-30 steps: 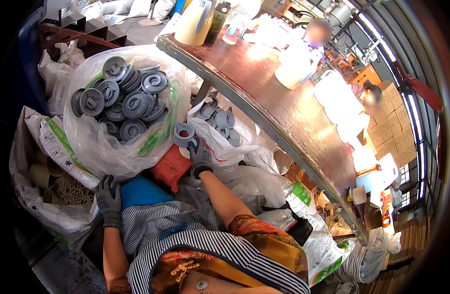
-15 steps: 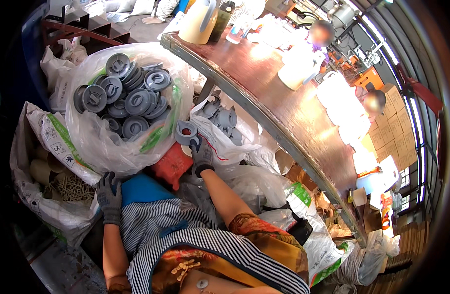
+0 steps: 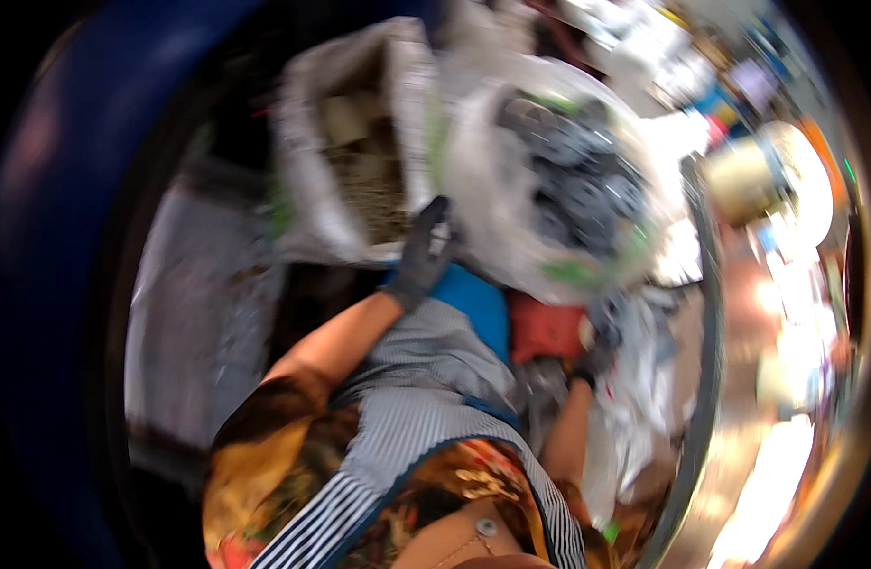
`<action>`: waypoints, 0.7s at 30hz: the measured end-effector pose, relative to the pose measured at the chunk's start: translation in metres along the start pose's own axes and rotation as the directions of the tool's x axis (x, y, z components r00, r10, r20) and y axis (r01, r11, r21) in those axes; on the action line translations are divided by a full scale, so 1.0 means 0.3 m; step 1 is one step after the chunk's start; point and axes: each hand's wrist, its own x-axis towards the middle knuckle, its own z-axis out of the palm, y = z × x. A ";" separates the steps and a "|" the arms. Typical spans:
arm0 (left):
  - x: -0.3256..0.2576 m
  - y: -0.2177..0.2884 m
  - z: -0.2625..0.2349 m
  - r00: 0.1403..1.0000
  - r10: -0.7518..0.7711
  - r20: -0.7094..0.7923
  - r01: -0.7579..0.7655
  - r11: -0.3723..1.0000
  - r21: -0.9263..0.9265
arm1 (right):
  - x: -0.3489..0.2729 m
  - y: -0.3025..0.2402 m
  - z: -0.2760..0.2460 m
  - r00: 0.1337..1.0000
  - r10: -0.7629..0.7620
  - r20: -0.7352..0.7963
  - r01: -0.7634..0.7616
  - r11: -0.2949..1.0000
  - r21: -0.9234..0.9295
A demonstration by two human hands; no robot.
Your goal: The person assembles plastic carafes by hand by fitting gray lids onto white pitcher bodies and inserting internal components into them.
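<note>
Grey and smooth-looking, a blurred plastic part (image 3: 608, 311) sits at the gloved right hand (image 3: 595, 360), just beside a red block (image 3: 546, 329); whether those fingers pinch it I cannot tell. A weak grip could drop it into the crumpled plastic sheeting (image 3: 633, 389). The left hand's (image 3: 424, 254) fingers look parted around a pale patch, though blur hides whether they hold anything; its glove might snag the sack (image 3: 298, 156), spilling the coarse brown heap (image 3: 369, 199) inside. The filmy, rounded bag (image 3: 473, 180) bears rounded grey pieces (image 3: 573, 171).
</note>
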 end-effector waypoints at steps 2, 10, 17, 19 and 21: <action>0.029 -0.049 -0.139 0.983 0.079 -0.168 -0.039 0.973 0.229 | 0.064 -0.173 -0.032 0.968 0.226 0.112 -0.243 0.955 0.170; -0.029 -0.374 -0.884 0.385 -0.097 -0.918 0.493 0.862 0.116 | 0.144 -0.347 -0.279 0.855 0.463 0.234 -0.515 0.699 0.496; -0.312 -0.346 -1.070 0.090 -0.076 -0.993 0.744 0.668 0.016 | 0.145 -0.369 -0.344 0.798 0.514 0.315 -0.602 0.650 0.464; -0.342 -0.301 -1.094 0.051 -0.113 -0.992 0.812 0.583 -0.024 | 0.163 -0.377 -0.373 0.807 0.481 0.343 -0.586 0.583 0.562; -0.379 -0.353 -1.184 0.052 -0.027 -0.998 0.851 0.525 0.030 | 0.165 -0.367 -0.379 0.836 0.432 0.339 -0.525 0.448 0.723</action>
